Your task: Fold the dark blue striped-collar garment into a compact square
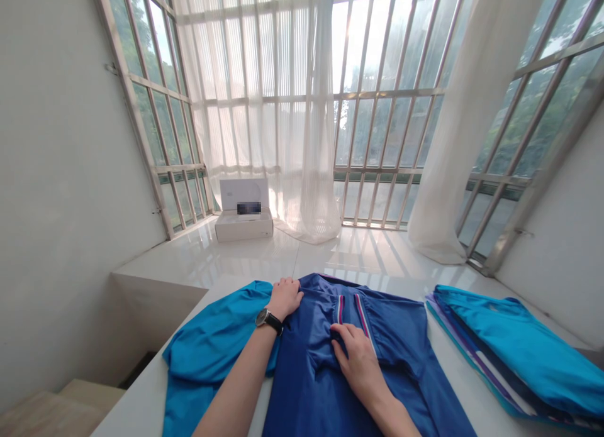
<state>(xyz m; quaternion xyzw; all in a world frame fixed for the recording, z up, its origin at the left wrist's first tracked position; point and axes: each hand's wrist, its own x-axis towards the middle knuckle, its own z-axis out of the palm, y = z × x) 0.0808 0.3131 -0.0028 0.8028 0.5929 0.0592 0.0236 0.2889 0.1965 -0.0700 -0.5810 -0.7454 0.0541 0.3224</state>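
Observation:
A shiny dark blue garment (302,374) lies spread on the white surface in front of me, with two narrow red-and-white striped trims near its middle. My left hand (286,297), with a black-strapped watch (268,321) on the wrist, rests at its upper left edge, fingers laid over the cloth. Over the middle, beside the trims, my right hand (355,352) has its thumb and fingers bent around a bunch of the dark blue fabric. A bright blue garment (207,346) lies rumpled on the left, partly behind my left forearm.
To the right sits a stack of folded garments (519,349) with a bright blue one on top. An open white box (244,228) stands by the barred window. Sheer white curtains (306,141) hang behind. The surface drops off at the left edge.

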